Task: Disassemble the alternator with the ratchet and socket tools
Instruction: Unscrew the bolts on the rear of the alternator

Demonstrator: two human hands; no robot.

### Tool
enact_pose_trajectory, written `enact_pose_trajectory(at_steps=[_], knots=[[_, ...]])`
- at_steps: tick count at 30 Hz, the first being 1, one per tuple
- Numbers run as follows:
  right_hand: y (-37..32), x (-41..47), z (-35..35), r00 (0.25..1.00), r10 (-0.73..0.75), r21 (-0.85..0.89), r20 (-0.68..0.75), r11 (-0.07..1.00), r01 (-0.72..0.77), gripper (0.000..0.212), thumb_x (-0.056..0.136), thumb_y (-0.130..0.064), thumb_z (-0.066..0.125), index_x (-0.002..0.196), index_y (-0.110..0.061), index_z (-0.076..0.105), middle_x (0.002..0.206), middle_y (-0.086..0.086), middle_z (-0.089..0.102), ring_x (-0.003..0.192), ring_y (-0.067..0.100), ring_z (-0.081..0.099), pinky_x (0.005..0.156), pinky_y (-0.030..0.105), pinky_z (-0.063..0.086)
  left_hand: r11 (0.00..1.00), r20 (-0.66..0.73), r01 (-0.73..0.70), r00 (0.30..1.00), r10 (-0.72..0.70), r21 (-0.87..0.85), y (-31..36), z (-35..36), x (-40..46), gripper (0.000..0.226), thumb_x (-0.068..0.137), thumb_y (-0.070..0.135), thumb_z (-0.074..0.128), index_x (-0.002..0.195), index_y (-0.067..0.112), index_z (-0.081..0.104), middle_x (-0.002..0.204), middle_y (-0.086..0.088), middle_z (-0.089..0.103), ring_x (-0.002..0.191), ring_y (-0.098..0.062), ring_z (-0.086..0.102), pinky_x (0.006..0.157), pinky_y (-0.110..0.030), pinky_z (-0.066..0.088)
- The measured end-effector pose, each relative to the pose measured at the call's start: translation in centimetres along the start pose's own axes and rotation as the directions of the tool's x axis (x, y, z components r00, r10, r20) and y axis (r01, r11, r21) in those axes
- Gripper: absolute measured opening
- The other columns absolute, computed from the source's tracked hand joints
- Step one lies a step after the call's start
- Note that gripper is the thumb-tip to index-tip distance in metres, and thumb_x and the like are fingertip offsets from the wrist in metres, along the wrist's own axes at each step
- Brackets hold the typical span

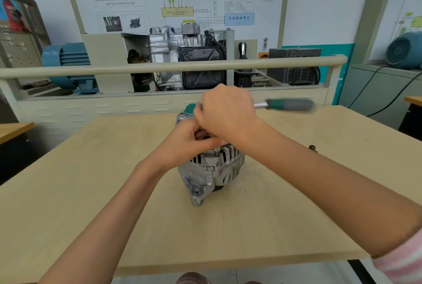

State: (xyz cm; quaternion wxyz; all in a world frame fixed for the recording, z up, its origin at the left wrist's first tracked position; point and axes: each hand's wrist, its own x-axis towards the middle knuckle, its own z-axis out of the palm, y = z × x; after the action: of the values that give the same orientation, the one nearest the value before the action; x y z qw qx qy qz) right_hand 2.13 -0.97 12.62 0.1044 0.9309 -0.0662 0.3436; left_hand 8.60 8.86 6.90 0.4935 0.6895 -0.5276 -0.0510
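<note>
A grey, finned alternator point(213, 170) is seen standing on the pale wooden desk point(114, 203), set near the middle of the desktop and somewhat closer to its far edge than to its near edge. A mounting lug with a round hole is turned toward the near edge, and a second lug is seen at the upper left of the housing. Both hands are brought together on top of the alternator. The left hand point(190, 141) is laid on the upper face of the housing with its fingers curled; what they close on is hidden, so its grip cannot be told. The right hand point(227, 113) is placed just above and partly over the left hand, and is closed around the head end of a ratchet point(288, 104). The green and grey handle of the ratchet is shown blurred, projecting to the right of the right hand and roughly parallel to the far edge of the desk. The socket and the fastener beneath the hands are concealed. A small dark metal part point(312, 148) is seen lying on the desk toward its right edge, well apart from the alternator. Beyond the far edge, a beige rail point(91, 69) and a cutaway gearbox display point(189, 55) are shown.
</note>
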Motion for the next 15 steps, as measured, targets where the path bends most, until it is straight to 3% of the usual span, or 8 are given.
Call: enact_pose_trajectory(at_steps=[1,3,8,10,12,14,15], knots=[[-0.4,0.0,0.0,0.996,0.086,-0.055,0.017,0.995,-0.085,0.038,0.092,-0.021,0.042,0.056,-0.011,0.036,0.053,0.001,0.029,0.044,0.019,0.029,0.043,0.024,0.020,1.000,-0.029,-0.014,0.999,0.014,0.002,-0.1,0.2,0.0,0.028,0.082,0.003,0.068,0.067,0.025,0.059,0.055,0.013,0.056,0.055,0.003,0.051,0.056,-0.011,0.040],[-1.1,0.1,0.1,0.993,0.118,-0.091,0.027,0.989,-0.115,0.041,0.093,-0.018,0.042,0.055,-0.012,0.030,0.054,0.002,0.030,0.043,0.018,0.026,0.043,0.025,0.021,1.000,-0.071,0.007,0.997,-0.005,0.022,-0.2,0.4,-0.2,0.031,0.080,0.003,0.067,0.060,0.023,0.054,0.051,0.010,0.047,0.049,0.001,0.041,0.052,-0.014,0.033],[-0.2,0.4,-0.1,0.998,-0.066,-0.062,0.001,0.996,0.066,0.040,0.094,-0.028,0.041,0.058,-0.012,0.032,0.055,-0.001,0.027,0.049,0.021,0.033,0.044,0.026,0.016,0.998,-0.015,0.037,0.999,-0.036,0.049,0.3,0.1,-0.5,0.041,0.085,0.018,0.066,0.050,0.032,0.048,0.049,0.012,0.034,0.049,-0.002,0.032,0.049,-0.014,0.027],[0.1,0.3,-0.1,0.985,-0.170,-0.038,-0.015,0.985,0.169,0.035,0.092,-0.034,0.041,0.063,-0.014,0.040,0.053,-0.003,0.027,0.055,0.022,0.037,0.045,0.026,0.016,1.000,0.016,0.007,1.000,-0.008,0.026,0.6,0.0,-0.6,0.034,0.089,0.016,0.062,0.059,0.031,0.055,0.053,0.012,0.041,0.053,-0.005,0.038,0.053,-0.017,0.032],[0.3,0.3,-0.3,0.968,-0.250,0.029,-0.016,0.968,0.250,0.037,0.090,-0.036,0.043,0.058,-0.019,0.038,0.050,-0.006,0.028,0.055,0.021,0.037,0.044,0.025,0.015,1.000,0.011,-0.018,1.000,0.017,0.018,0.7,-0.1,-0.6,0.024,0.090,0.013,0.060,0.077,0.033,0.064,0.064,0.002,0.057,0.061,-0.014,0.051,0.058,-0.025,0.044],[0.3,0.3,-0.5,0.957,-0.290,0.086,-0.003,0.954,0.289,0.043,0.089,-0.036,0.045,0.053,-0.021,0.027,0.049,-0.008,0.029,0.054,0.019,0.035,0.045,0.026,0.016,1.000,0.008,-0.016,1.000,0.016,0.022,0.7,-0.2,-0.6,0.008,0.089,0.014,0.062,0.096,0.014,0.065,0.083,-0.022,0.062,0.079,-0.035,0.058,0.073,-0.044,0.049],[0.3,0.3,-0.6,0.957,-0.290,0.095,0.002,0.953,0.288,0.044,0.089,-0.037,0.044,0.053,-0.021,0.026,0.049,-0.008,0.030,0.053,0.018,0.035,0.045,0.027,0.017,1.000,0.008,-0.011,1.000,0.010,0.027,0.7,-0.2,-0.6,0.011,0.088,0.016,0.064,0.096,0.009,0.063,0.082,-0.026,0.059,0.077,-0.035,0.056,0.072,-0.045,0.048]])
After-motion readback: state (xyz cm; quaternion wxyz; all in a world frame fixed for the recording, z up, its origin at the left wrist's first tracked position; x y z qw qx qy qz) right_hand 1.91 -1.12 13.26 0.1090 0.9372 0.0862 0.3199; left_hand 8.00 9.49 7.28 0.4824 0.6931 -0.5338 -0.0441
